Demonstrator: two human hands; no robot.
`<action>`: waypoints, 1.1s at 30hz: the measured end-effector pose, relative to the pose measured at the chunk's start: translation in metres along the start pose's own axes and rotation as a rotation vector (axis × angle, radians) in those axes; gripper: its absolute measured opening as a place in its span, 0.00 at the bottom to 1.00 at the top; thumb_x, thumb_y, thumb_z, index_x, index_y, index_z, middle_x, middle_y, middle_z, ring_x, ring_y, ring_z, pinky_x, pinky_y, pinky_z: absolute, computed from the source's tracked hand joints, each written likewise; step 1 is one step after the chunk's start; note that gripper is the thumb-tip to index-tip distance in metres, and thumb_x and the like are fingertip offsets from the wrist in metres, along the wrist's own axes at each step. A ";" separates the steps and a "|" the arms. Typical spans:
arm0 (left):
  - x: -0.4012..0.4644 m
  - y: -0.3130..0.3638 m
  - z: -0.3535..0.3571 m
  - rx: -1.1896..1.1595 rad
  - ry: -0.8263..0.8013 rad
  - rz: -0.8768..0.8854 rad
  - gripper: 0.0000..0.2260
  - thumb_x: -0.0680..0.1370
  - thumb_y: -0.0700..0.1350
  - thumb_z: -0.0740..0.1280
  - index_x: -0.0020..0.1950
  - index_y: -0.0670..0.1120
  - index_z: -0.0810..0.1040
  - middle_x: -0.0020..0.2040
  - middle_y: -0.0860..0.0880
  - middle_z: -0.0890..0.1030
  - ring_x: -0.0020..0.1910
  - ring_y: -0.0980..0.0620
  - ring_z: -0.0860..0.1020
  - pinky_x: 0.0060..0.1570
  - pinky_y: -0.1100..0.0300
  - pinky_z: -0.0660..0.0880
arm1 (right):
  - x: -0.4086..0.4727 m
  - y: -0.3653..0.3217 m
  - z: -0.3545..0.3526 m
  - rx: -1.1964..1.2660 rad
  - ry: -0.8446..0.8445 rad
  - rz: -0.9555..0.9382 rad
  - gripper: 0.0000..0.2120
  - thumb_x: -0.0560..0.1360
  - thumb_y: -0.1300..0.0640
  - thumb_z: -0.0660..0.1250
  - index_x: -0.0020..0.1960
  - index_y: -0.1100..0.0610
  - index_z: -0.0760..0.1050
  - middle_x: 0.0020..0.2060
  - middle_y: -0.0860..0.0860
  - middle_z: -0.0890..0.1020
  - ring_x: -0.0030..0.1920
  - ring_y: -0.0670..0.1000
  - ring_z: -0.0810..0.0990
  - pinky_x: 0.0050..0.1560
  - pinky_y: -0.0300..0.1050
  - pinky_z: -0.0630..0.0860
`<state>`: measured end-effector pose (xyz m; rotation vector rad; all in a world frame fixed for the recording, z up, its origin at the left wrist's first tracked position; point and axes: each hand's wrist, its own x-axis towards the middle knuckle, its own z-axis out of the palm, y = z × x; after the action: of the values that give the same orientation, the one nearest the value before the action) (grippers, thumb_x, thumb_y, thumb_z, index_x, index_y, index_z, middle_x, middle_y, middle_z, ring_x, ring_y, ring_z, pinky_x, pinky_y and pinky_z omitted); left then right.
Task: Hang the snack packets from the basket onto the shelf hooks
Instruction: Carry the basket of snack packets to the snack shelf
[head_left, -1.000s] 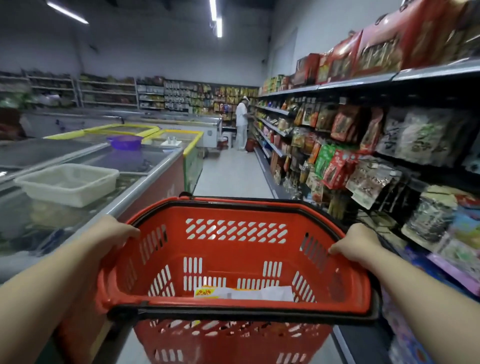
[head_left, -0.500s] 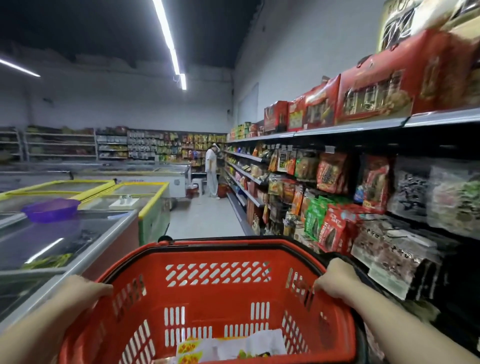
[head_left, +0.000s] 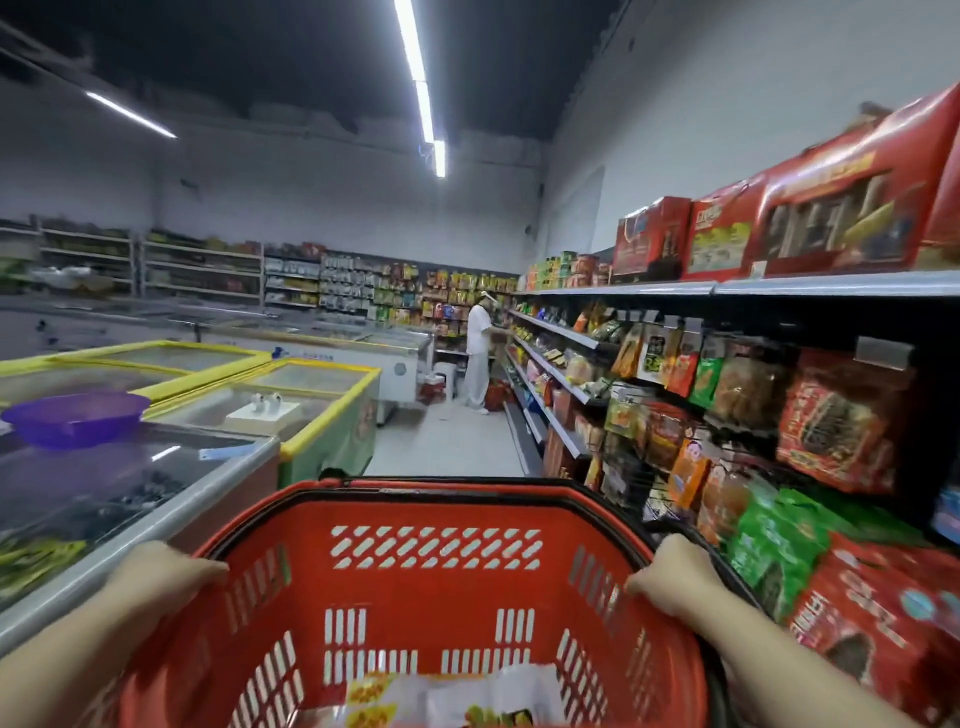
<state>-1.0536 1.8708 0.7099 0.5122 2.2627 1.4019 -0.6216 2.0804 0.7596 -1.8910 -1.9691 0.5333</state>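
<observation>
A red plastic basket (head_left: 436, 525) with a black rim fills the lower middle of the head view. My left hand (head_left: 166, 571) grips its left rim and my right hand (head_left: 670, 582) grips its right rim. Snack packets (head_left: 457, 701), white and yellow, lie on the basket's bottom, partly cut off by the frame's lower edge. To the right runs the shelf (head_left: 779, 286) whose hooks carry many hanging snack packets (head_left: 831, 421) in red, green and orange.
Chest freezers (head_left: 218, 452) with glass lids line the left side, one bearing a purple bowl (head_left: 78, 415). A person in white (head_left: 478, 358) stands far down the aisle at the shelf. Red gift boxes (head_left: 727, 239) sit on the top shelf.
The view has tilted up and moved forward along the aisle. The basket now sits lower in the frame, and both hands keep their grip on its rim.
</observation>
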 end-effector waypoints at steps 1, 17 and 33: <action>0.018 0.011 0.011 -0.012 0.007 0.024 0.18 0.62 0.38 0.79 0.20 0.41 0.72 0.16 0.45 0.70 0.18 0.50 0.67 0.26 0.65 0.63 | 0.024 -0.011 0.006 -0.008 -0.001 -0.004 0.17 0.65 0.53 0.76 0.35 0.57 0.68 0.31 0.51 0.72 0.28 0.51 0.71 0.23 0.40 0.64; 0.389 0.212 0.161 0.117 -0.072 0.187 0.07 0.67 0.36 0.75 0.37 0.32 0.81 0.18 0.45 0.76 0.18 0.46 0.75 0.23 0.60 0.76 | 0.375 -0.206 0.108 -0.076 0.113 0.102 0.20 0.61 0.50 0.79 0.31 0.59 0.68 0.32 0.54 0.76 0.36 0.55 0.76 0.32 0.41 0.69; 0.693 0.359 0.364 0.237 0.002 0.187 0.13 0.73 0.41 0.72 0.34 0.38 0.72 0.17 0.47 0.74 0.29 0.48 0.70 0.23 0.61 0.66 | 0.773 -0.333 0.174 -0.128 0.078 0.065 0.20 0.62 0.49 0.79 0.33 0.61 0.72 0.30 0.55 0.75 0.31 0.55 0.75 0.29 0.42 0.68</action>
<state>-1.4112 2.6513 0.7765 0.8178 2.4496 1.2225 -1.0280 2.8375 0.7740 -2.0263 -1.9395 0.3532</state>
